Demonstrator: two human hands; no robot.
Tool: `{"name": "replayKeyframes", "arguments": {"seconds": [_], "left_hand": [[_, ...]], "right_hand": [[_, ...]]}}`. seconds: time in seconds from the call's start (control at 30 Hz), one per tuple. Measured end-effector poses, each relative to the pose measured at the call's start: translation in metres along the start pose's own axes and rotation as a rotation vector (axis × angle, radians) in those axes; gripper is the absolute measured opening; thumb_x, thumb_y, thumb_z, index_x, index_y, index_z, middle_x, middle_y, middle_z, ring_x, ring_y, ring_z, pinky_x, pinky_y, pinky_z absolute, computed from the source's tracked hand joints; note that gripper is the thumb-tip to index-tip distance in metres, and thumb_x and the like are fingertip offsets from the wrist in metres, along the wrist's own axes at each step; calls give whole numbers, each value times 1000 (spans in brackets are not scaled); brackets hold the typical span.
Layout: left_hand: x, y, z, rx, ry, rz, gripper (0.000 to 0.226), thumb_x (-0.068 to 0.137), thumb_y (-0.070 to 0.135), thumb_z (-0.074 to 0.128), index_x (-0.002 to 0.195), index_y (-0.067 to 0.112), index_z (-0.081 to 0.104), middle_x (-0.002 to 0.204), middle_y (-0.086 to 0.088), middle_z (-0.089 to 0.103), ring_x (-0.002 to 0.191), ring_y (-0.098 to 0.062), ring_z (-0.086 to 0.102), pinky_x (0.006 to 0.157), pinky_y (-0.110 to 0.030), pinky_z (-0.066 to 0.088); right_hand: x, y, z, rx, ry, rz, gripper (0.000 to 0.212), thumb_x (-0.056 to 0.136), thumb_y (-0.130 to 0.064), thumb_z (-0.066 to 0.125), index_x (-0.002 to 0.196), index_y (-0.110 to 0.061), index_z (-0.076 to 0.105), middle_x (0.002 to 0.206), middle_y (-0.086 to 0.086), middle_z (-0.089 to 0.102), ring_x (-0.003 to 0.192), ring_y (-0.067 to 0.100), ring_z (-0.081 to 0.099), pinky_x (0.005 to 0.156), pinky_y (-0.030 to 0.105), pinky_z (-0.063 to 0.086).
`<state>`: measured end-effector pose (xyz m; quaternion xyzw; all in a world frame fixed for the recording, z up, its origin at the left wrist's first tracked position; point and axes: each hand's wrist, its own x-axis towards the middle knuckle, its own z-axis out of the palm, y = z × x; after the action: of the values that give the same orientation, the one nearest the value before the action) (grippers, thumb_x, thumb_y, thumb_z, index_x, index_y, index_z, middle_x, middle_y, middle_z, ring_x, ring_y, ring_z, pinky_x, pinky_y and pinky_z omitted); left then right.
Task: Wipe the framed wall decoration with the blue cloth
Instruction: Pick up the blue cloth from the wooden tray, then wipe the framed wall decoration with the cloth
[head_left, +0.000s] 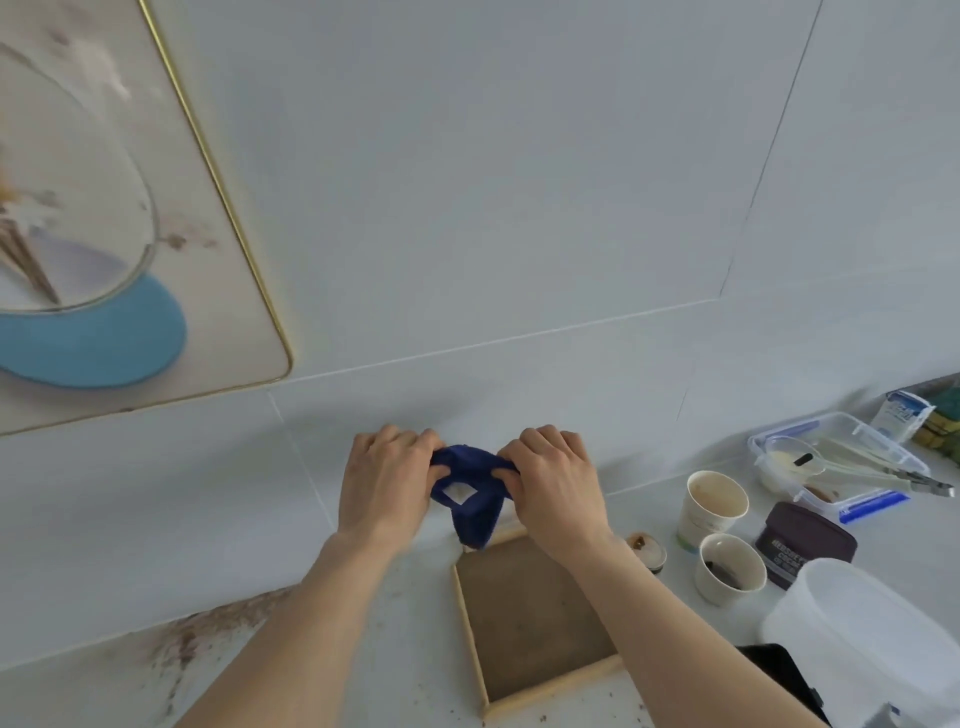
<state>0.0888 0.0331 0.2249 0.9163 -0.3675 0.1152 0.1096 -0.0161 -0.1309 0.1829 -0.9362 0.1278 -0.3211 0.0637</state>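
Your left hand (387, 480) and right hand (553, 480) each pinch the blue cloth (470, 493), probably bunching it for wiping, well below and right of the framed picture (156, 291).

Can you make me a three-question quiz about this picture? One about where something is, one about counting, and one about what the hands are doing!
1. Where is the framed picture?
A. on the wall, upper left
B. flat on the counter
C. inside the tray

2. How many paper cups stand on the counter?
A. none
B. two
C. five

3. What are the hands doing with the cloth?
A. wiping the picture
B. holding it between them
C. nothing, it lies on the floor

Answers: A, its gold edge hangs on the wall; B, one cup behind another; B, left hand and right hand both grip it.
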Motion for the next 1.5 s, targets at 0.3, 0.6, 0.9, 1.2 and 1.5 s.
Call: {"name": "replayKeyframes", "arguments": {"seconds": [0.3,0.6,0.9,1.2,1.5], "left_hand": [[-5,-64,-108,78,189,-13,20,103,42,53,111,28,65,100,7,74,104,-22,58,94,-34,40],[-30,-130,-183,128,314,-55,22,104,44,50,116,29,61,104,6,72,105,-22,58,92,-37,41],[-45,-164,-217,-99,455,-106,20,101,38,59,113,22,63,117,1,56,106,-26,57,88,-38,45],[-46,-154,-218,-588,488,-155,10,98,36,65,99,30,57,90,16,69,81,-6,64,67,-20,48],[-36,-178,-212,-584,455,9,51,84,23,50,134,33,55,142,18,56,135,-6,48,114,-33,40]], "right_hand": [[67,-99,-57,-25,121,-106,10,88,-20,77,82,-19,70,76,-4,64,75,26,60,74,36,51],[106,-194,-84,22,109,-132,13,101,-25,60,93,-15,63,80,-2,68,69,29,62,62,32,36],[130,-257,-100,809,-82,237,16,106,-24,50,102,-13,62,90,7,72,83,29,66,72,36,55],[132,-293,-108,1720,-297,500,40,106,-39,54,120,-4,68,116,18,76,106,30,73,84,48,59],[150,-277,-104,1437,127,492,25,89,9,66,103,-9,73,99,14,79,95,31,76,78,33,64]]}}
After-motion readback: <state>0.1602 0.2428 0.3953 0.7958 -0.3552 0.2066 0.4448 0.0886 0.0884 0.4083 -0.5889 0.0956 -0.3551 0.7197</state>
